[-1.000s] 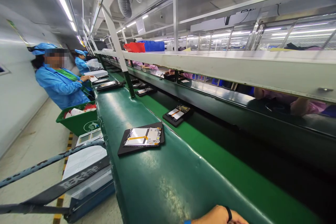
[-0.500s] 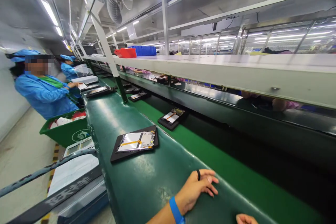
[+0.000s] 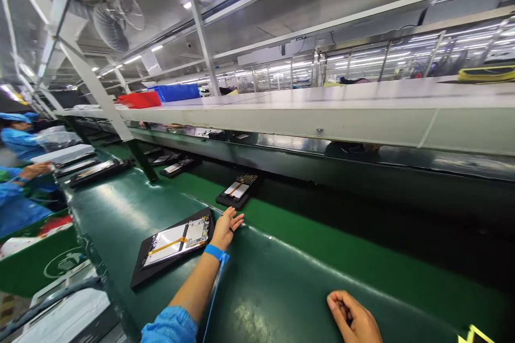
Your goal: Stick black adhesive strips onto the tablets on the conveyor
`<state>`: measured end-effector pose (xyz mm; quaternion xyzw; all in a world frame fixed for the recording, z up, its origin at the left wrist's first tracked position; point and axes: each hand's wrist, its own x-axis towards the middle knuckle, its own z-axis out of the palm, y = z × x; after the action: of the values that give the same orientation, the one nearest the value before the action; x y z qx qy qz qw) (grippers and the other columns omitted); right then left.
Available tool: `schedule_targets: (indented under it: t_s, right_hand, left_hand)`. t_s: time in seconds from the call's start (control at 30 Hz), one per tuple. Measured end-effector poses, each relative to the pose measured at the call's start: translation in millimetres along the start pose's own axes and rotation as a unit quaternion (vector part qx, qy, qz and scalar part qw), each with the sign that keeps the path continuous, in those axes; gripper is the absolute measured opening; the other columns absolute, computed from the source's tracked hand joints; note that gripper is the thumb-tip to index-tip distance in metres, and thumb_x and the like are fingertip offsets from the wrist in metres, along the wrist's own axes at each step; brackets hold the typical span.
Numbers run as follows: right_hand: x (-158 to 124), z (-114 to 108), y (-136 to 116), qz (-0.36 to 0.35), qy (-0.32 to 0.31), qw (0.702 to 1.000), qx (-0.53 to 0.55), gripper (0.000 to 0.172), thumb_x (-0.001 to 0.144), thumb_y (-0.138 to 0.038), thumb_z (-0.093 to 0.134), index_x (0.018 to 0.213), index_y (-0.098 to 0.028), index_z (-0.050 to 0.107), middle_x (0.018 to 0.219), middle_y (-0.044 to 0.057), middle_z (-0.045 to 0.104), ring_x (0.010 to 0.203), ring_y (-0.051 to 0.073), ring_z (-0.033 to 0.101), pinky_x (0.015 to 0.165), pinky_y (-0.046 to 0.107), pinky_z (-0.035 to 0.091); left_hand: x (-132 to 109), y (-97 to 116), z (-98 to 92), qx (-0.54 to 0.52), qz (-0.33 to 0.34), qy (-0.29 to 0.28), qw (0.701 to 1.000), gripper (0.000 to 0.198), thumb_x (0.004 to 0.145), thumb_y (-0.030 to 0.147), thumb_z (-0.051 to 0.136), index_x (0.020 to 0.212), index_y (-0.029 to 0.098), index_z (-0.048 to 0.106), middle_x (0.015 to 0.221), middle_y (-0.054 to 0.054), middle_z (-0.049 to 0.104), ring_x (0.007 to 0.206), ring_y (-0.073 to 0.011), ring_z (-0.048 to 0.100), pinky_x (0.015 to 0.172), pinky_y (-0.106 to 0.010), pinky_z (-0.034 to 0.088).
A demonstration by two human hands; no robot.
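My left hand (image 3: 227, 226), with a blue wrist strap (image 3: 216, 253) and cord on it, reaches out over the bench edge. Its fingers are apart and hold nothing. Just beyond the fingertips, an opened tablet (image 3: 237, 189) with an orange ribbon cable lies on a black pad on the green belt. Left of that hand, a larger opened tablet (image 3: 177, 241) rests askew on another black pad (image 3: 139, 273) on the bench. My right hand (image 3: 356, 317) is above the bench at the lower right, its fingers curled in towards the thumb with nothing visible in them.
The green bench (image 3: 277, 284) runs beside the sunken belt (image 3: 306, 252). A white shelf (image 3: 322, 99) overhangs the far side, carrying red (image 3: 139, 99) and blue bins (image 3: 177, 92). A post (image 3: 142, 161) stands by the bench edge. Co-workers in blue and a green bin (image 3: 36, 268) are leftward.
My left hand has stretched forward and left, towards the tablet on the belt. More of my right hand has come into view. The camera has turned to the right.
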<state>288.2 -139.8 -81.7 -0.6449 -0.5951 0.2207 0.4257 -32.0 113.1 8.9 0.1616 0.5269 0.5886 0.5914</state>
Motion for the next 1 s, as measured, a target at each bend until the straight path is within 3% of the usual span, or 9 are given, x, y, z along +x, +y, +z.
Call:
schedule_targets:
  t_s: [0.17,0.37,0.6,0.87,1.0]
  right_hand:
    - [2,-1,3,-0.006,-0.019,1.000,-0.011,0.054,0.096,-0.068,0.043,0.080,-0.024,0.070,0.068,0.001,0.067,0.060,0.014,0.062,0.060,0.020,0.049]
    - [1,6,5,-0.008,-0.014,1.000,-0.005,0.057,0.096,-0.070,0.041,0.081,-0.024,0.070,0.068,0.001,0.067,0.060,0.014,0.061,0.061,0.021,0.048]
    - [-1,16,-7,-0.013,0.072,0.997,-0.006,0.063,0.095,-0.075,0.037,0.075,-0.024,0.067,0.063,0.000,0.063,0.056,0.014,0.056,0.057,0.024,0.044]
    - [-2,16,-11,-0.008,0.080,0.997,-0.007,0.057,0.099,-0.067,0.037,0.075,-0.024,0.065,0.064,0.000,0.062,0.057,0.014,0.055,0.058,0.024,0.042]
    - [1,12,-7,-0.016,0.026,0.999,-0.008,0.040,0.099,-0.052,0.046,0.078,-0.024,0.066,0.067,-0.001,0.065,0.059,0.013,0.058,0.059,0.022,0.043]
  left_hand:
    - [29,19,12.6,-0.036,-0.025,0.059,0.997,0.038,0.098,0.037,0.064,0.129,0.017,0.059,0.127,-0.010,0.062,0.106,-0.0234,0.065,0.088,-0.043,0.059]
    - [48,19,30.7,-0.069,-0.030,0.086,0.993,0.037,0.098,0.038,0.064,0.128,0.017,0.059,0.126,-0.010,0.063,0.105,-0.0231,0.066,0.087,-0.043,0.059]
    - [56,23,39.4,-0.074,-0.017,0.082,0.994,0.036,0.098,0.037,0.064,0.127,0.016,0.059,0.123,-0.010,0.063,0.102,-0.0221,0.066,0.085,-0.041,0.060]
    - [54,18,43.3,-0.089,0.018,0.051,0.995,0.036,0.098,0.037,0.064,0.128,0.016,0.059,0.125,-0.010,0.063,0.104,-0.0228,0.066,0.087,-0.043,0.059]
    - [49,14,52.1,-0.101,0.041,0.034,0.993,0.036,0.098,0.037,0.064,0.127,0.016,0.060,0.124,-0.010,0.063,0.104,-0.0227,0.066,0.087,-0.043,0.060]
